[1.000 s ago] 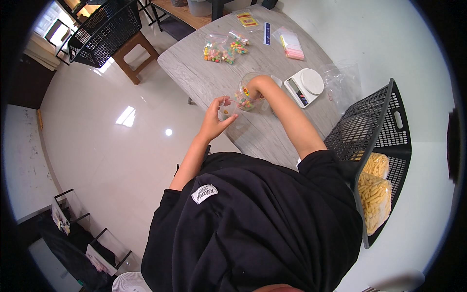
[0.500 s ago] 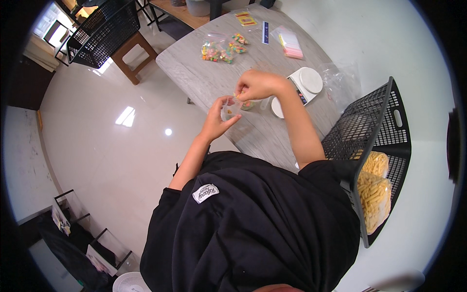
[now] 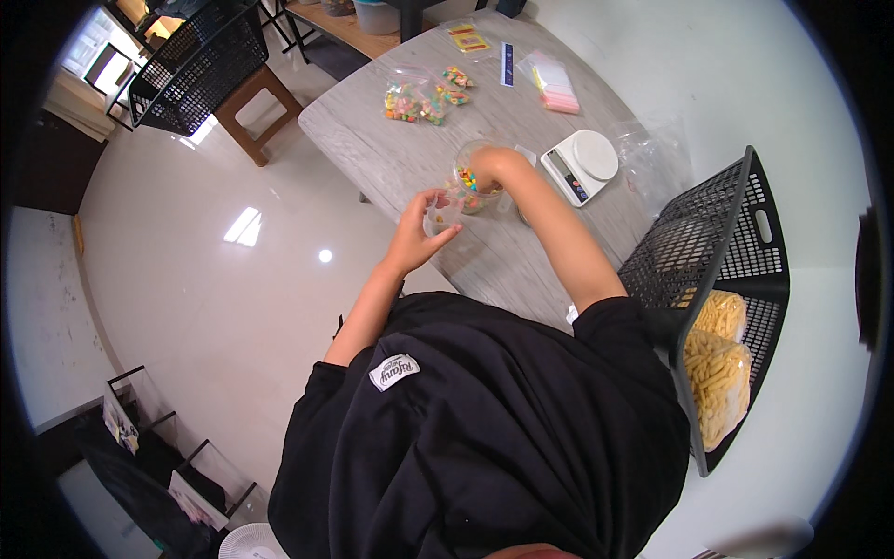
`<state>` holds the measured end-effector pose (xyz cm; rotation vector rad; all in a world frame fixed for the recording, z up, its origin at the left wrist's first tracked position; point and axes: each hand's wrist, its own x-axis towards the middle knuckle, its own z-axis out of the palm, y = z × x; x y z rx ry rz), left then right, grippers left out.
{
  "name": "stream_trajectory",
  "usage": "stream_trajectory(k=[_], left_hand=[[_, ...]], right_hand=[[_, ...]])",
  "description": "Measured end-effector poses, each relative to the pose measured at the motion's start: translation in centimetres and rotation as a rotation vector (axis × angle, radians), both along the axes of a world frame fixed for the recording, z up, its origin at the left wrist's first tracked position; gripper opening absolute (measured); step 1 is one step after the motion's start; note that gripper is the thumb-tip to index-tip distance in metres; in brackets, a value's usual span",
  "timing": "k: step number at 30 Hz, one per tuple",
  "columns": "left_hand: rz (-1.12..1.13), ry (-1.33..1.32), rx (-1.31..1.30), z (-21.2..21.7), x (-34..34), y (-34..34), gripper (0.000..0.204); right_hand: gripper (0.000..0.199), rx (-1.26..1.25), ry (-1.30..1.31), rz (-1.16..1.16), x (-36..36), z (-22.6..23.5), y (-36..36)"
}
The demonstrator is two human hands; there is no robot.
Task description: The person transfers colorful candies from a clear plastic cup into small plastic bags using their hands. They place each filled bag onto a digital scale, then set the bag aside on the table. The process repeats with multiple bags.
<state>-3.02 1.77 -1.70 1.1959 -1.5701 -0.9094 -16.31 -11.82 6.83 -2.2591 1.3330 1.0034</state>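
Right hand [image 3: 494,168] is down inside the mouth of a clear plastic jar [image 3: 472,179] of mixed-colour candies. Fingers are hidden by the jar wall, so can't tell if they're clenched on candy or loose. Jar stands upright on the grey table [image 3: 521,252], roughly mid-table, just left of the white kitchen scale [image 3: 582,163].

Left hand [image 3: 419,228] is pinching a small clear bag [image 3: 440,216], thumb and fingers closed on its edge, mouth of the bag turned toward the jar. A few candies show in the bag. Bag sits just beside the jar, near the table's front-left edge; whether bag and jar touch, can't tell.

Further out on the table: two filled clear bags of coloured candy [image 3: 419,98] lying flat behind the jar, well apart from it. Beyond those, a pink-and-white packet [image 3: 551,84], a thin dark blue strip [image 3: 507,63] and a small yellow packet [image 3: 468,39] near the far edge. Crumpled clear plastic [image 3: 652,158] lies right of the scale.

Right side: black wire basket [image 3: 726,270] at the table end, holding bags of yellow snack sticks [image 3: 712,368] in its lower part. Far left, a second black wire basket [image 3: 191,61] resting on a wooden stool [image 3: 256,107], off the table on the glossy white floor [image 3: 205,279].
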Motion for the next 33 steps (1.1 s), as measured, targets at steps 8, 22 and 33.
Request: stream_trajectory(k=[8, 22, 33], left_hand=[[0.020, 0.038, -0.003, -0.1, 0.2, 0.3, 0.057], [-0.041, 0.031, -0.020, 0.2, 0.7, -1.0, 0.057], [-0.095, 0.054, -0.077, -0.5, 2.4, -2.9, 0.058]], right_hand=[[0.030, 0.228, 0.088, 0.027, 1.3, -0.8, -0.9], [0.026, -0.131, -0.503, 0.090, -1.0, 6.8, 1.1], [0.022, -0.260, -0.380, -0.163, -2.7, 0.6, 0.8]])
